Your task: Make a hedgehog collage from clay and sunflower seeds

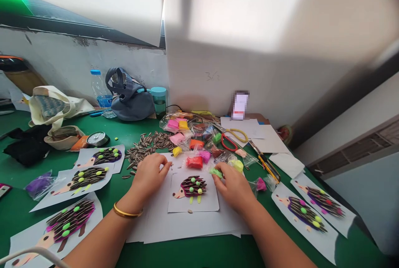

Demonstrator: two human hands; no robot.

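Note:
A hedgehog picture lies on a small white sheet in front of me, its back covered with striped sunflower seeds and dotted with green and yellow clay balls. My left hand rests on the paper left of it, fingers loosely bent, thumb apart, with nothing visible in it. At the sheet's right edge, my right hand has its fingers closed on a lump of green clay. One loose seed lies at the sheet's lower edge. Larger white sheets are stacked underneath.
Sunflower seeds are heaped behind my left hand. Bagged coloured clay and scissors lie beyond the picture. Finished hedgehog pictures flank me, on the left and right. A bottle, bag and phone stand behind.

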